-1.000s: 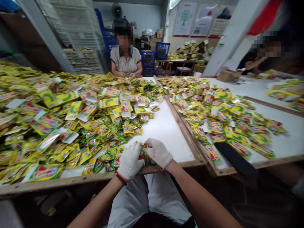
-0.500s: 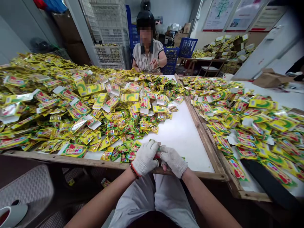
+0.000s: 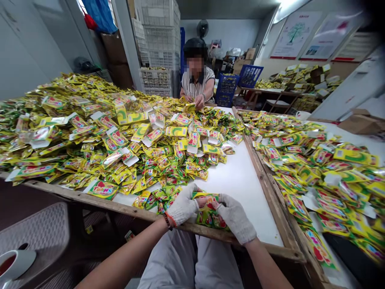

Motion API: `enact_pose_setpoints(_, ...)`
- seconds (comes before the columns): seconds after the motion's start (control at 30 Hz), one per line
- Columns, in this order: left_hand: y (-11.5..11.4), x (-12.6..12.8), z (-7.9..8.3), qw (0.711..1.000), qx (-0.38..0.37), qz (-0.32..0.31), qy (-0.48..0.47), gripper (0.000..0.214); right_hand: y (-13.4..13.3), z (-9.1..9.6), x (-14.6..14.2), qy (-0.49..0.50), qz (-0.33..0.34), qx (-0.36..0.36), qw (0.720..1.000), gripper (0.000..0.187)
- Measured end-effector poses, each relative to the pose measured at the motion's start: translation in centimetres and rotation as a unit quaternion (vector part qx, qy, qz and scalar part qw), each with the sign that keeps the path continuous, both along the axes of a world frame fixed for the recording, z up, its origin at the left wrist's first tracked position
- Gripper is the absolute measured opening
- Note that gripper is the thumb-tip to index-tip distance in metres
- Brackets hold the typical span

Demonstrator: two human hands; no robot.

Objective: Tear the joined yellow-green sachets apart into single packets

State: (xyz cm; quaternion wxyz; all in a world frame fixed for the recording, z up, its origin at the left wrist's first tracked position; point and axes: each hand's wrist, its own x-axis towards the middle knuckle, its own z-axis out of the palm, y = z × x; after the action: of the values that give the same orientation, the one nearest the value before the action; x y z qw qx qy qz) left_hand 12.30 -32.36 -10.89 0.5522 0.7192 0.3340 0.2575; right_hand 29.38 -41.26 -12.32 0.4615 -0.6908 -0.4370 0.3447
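Observation:
My left hand, in a white knitted glove with bare fingertips, is closed on the left end of a bunch of small printed packets. My right hand, gloved the same way, grips the right end with thumb and fingers. One yellow-green packet lies along the top of the bunch. The bunch is above the table's wooden front edge, and the fingers behind it are hidden. Just left of my left hand are loose green and red packets on the white tabletop.
A big heap of yellow packets and flat boxes covers the table's left side. Wooden strips divide it from another heap on the right. Across the table sits a person. A cup stands on a plastic chair.
My hands have moved apart, and the bunch of packets now shows between them. The view has shifted up and left. The person opposite has reached down to the heap.

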Motion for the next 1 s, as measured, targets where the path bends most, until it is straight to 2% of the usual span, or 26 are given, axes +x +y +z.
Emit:
enact_pose_setpoints(0.03, 0.4, 0.2, 0.1, 1.0, 0.018, -0.004, 0.001, 0.041, 0.0, 0.2, 0.9, 0.02, -0.016, 0.009, 1.0, 0.025)
enact_pose_setpoints(0.1, 1.7, 0.4, 0.7, 0.996, 0.086, 0.024, 0.014, 0.041, 0.0, 0.8, 3.2, 0.099, -0.101, 0.074, 0.987, 0.029)
enact_pose_setpoints(0.17, 3.6, 0.8, 1.7, 0.979, 0.188, 0.073, 0.044, 0.031, 0.1, 1.6, 5.9, 0.183, -0.2, 0.19, 0.944, 0.033)
enact_pose_setpoints(0.23, 5.8, 1.3, 2.5, 0.944, 0.287, 0.115, 0.111, 0.02, 0.8, 2.2, 7.8, 0.242, -0.239, 0.268, 0.901, 0.034)
enact_pose_setpoints(0.27, 6.9, 1.7, 2.8, 0.924, 0.322, 0.128, 0.159, 0.019, 1.4, 2.2, 8.4, 0.253, -0.234, 0.275, 0.898, 0.033)
enact_pose_setpoints(0.3, 7.9, 2.2, 2.8, 0.906, 0.343, 0.137, 0.208, 0.019, 2.2, 2.0, 8.5, 0.239, -0.219, 0.267, 0.907, 0.032)
enact_pose_setpoints(0.37, 9.3, 3.2, 2.4, 0.878, 0.354, 0.15, 0.286, 0.024, 4.5, 1.2, 7.9, 0.142, -0.159, 0.211, 0.954, 0.032)
enact_pose_setpoints(0.4, 9.7, 3.6, 2.0, 0.872, 0.35, 0.153, 0.305, 0.026, 5.9, 0.6, 7.4, 0.063, -0.116, 0.174, 0.976, 0.035)
enact_pose_setpoints(0.43, 9.9, 4.0, 1.5, 0.872, 0.344, 0.154, 0.312, 0.027, 7.3, -0.1, 6.8, 0.016, -0.081, 0.149, 0.985, 0.036)
enact_pose_setpoints(0.5, 10.1, 4.3, 0.4, 0.879, 0.331, 0.148, 0.31, 0.024, 10.3, -1.5, 5.9, -0.054, -0.029, 0.113, 0.992, 0.032)
enact_pose_setpoints(0.6, 10.1, 4.0, -0.5, 0.895, 0.312, 0.132, 0.289, 0.015, 14.4, -3.0, 5.4, -0.145, 0.011, 0.084, 0.986, 0.02)
enact_pose_setpoints(0.73, 10.7, 2.9, -0.3, 0.921, 0.269, 0.144, 0.243, 0.012, 17.6, -3.7, 5.4, -0.246, 0.016, 0.035, 0.969, 0.026)
enact_pose_setpoints(0.87, 11.5, 2.5, 0.5, 0.977, 0.101, 0.179, 0.061, 0.028, 17.1, -3.5, 5.4, -0.293, 0.059, 0.008, 0.954, 0.024)
enact_pose_setpoints(0.93, 11.4, 2.7, 0.6, 0.987, 0.003, 0.153, -0.047, 0.033, 15.4, -3.3, 5.4, -0.304, 0.087, 0.013, 0.949, 0.022)
enact_pose_setpoints(1.0, 11.2, 3.0, 0.5, 0.987, -0.06, 0.109, -0.103, 0.035, 13.3, -3.3, 5.4, -0.307, 0.099, 0.02, 0.946, 0.023)
